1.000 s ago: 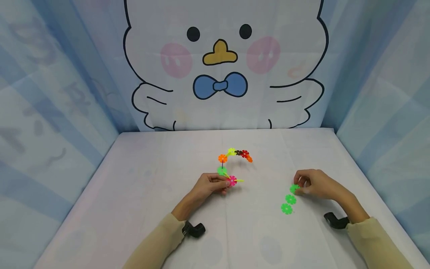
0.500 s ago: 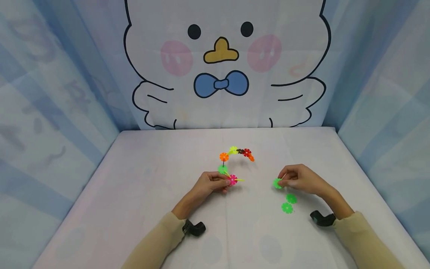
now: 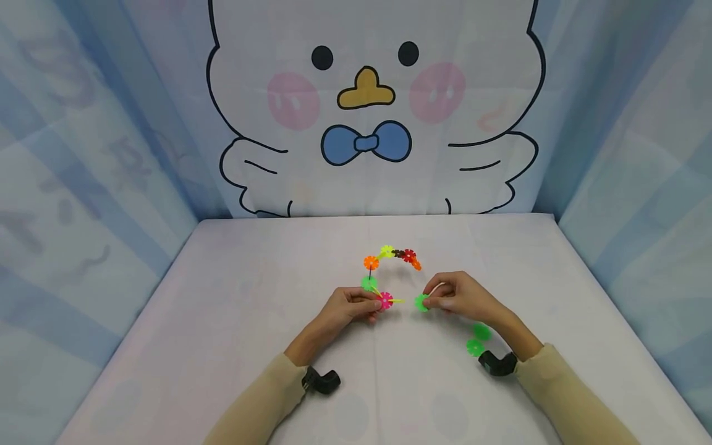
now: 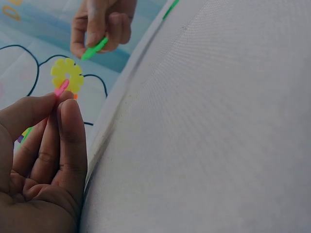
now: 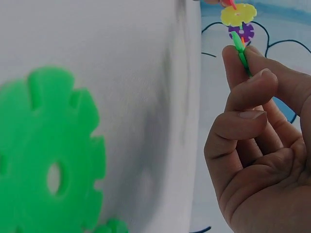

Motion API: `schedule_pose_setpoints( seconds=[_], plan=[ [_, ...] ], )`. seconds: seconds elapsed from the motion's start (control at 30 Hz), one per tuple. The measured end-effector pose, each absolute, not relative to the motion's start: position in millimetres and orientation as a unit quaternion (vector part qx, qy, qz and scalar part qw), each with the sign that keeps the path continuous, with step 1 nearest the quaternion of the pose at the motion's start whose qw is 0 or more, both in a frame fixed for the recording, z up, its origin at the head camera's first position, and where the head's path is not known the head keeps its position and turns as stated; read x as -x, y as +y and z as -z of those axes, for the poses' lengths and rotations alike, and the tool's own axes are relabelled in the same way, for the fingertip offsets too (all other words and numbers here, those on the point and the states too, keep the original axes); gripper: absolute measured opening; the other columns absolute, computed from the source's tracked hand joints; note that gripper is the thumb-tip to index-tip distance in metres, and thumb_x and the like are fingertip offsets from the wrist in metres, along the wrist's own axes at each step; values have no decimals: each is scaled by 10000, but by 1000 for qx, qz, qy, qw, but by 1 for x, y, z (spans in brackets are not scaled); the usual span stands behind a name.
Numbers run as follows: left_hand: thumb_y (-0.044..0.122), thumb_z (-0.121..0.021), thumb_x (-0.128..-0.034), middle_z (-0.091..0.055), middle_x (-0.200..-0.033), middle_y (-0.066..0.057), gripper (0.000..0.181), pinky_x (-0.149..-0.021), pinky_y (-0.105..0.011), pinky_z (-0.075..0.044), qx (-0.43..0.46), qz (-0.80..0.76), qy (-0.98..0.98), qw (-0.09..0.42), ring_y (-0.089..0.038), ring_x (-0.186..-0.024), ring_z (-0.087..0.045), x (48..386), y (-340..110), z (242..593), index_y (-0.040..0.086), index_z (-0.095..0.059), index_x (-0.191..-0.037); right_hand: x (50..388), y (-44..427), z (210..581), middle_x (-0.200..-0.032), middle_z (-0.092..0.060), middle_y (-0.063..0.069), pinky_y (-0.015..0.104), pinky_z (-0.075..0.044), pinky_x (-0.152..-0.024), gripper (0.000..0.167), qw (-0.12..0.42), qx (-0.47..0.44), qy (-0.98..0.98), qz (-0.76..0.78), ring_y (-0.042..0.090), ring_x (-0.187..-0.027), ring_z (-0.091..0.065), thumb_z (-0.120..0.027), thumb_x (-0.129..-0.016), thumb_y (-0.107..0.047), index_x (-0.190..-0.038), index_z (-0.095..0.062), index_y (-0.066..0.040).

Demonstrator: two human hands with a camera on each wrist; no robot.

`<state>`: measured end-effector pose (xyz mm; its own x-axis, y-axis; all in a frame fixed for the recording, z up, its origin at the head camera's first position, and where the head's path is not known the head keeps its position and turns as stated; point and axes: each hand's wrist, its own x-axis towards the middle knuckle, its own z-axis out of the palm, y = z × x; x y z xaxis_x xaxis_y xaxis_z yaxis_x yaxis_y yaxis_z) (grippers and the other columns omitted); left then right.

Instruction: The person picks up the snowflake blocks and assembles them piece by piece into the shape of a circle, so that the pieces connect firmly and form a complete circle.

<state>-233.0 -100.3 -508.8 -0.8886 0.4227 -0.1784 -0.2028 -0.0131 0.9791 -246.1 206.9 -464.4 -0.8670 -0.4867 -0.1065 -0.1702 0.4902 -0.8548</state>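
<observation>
My left hand (image 3: 351, 304) pinches a pink snowflake disc (image 3: 385, 301), the near end of a curved chain of notched plastic discs. A yellow disc (image 4: 63, 70) is slotted onto the pink one, seen edge-on in the head view and face-on in the left wrist view. From there the chain runs back through a green disc (image 3: 369, 283) and an orange disc (image 3: 371, 263), then curves right. Between thumb and fingertips, my right hand (image 3: 461, 298) holds a green snowflake disc (image 3: 421, 302). A small gap separates it from the yellow disc.
Two loose green discs (image 3: 475, 348) lie on the white table (image 3: 267, 259) beneath my right forearm; one looms large in the right wrist view. Printed curtains stand at the back and both sides. Each wrist carries a black camera mount (image 3: 322, 381).
My right hand has lifted one green disc from the group of three and carried it left towards the chain. My left hand and the chain have stayed nearly still.
</observation>
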Motion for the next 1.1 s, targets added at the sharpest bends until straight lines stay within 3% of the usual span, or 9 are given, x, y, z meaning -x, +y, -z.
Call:
schedule_pose_setpoints(
  seconds=[1.1],
  plan=[
    [96,-760,-973,-788,-886,24,252,-758,-219,-626,-85,-706,668,219,-83,-764,-699,232,-100,510,-54,-745,-1175,245,184,466,-859,-737,247,225,-450,-575,193,176,206,828,490,97,-605,-531,-808,-946,-174,-1050,-719,-40]
  ],
)
